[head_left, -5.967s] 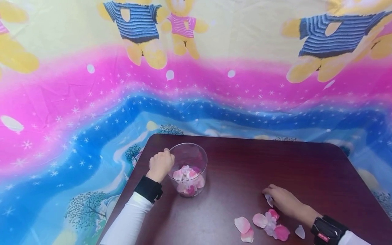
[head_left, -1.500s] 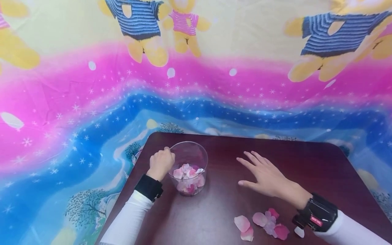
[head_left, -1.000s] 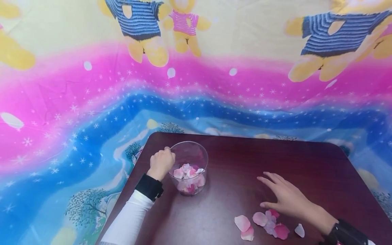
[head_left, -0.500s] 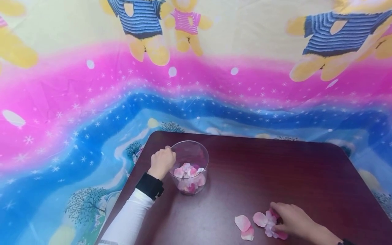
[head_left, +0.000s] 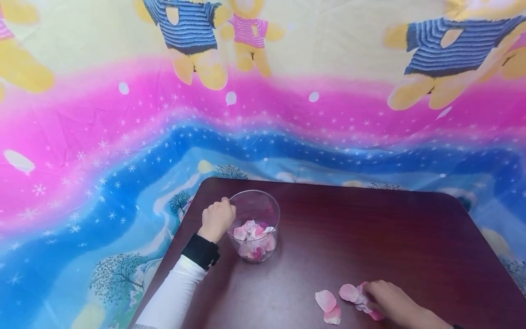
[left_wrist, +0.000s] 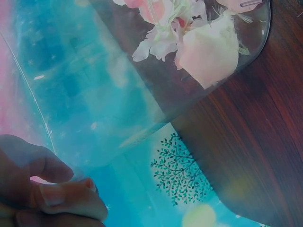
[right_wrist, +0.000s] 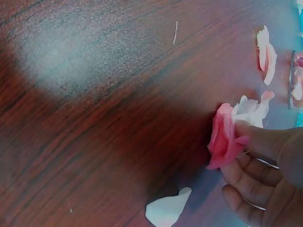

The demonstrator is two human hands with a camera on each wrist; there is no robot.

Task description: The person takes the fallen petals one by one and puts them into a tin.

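My left hand, fingers curled, grips the rim of a clear round container at the table's left. Inside it lie pink and white flower petals; the left wrist view shows a pale petal through its wall. At the lower right, my right hand pinches a deep pink petal between thumb and fingers, low over the table. White petals sit just beside the thumb. A light pink petal lies to the left of that hand.
Two overlapping pink petals lie on the dark wooden table. A single white petal rests near the right hand in the right wrist view. Behind the table hangs a colourful printed cloth.
My right hand, first holding a pale petal, later spread out near the container, has come back down and pinches a petal. A whitish petal now shows at the container's right side. The left hand stays.
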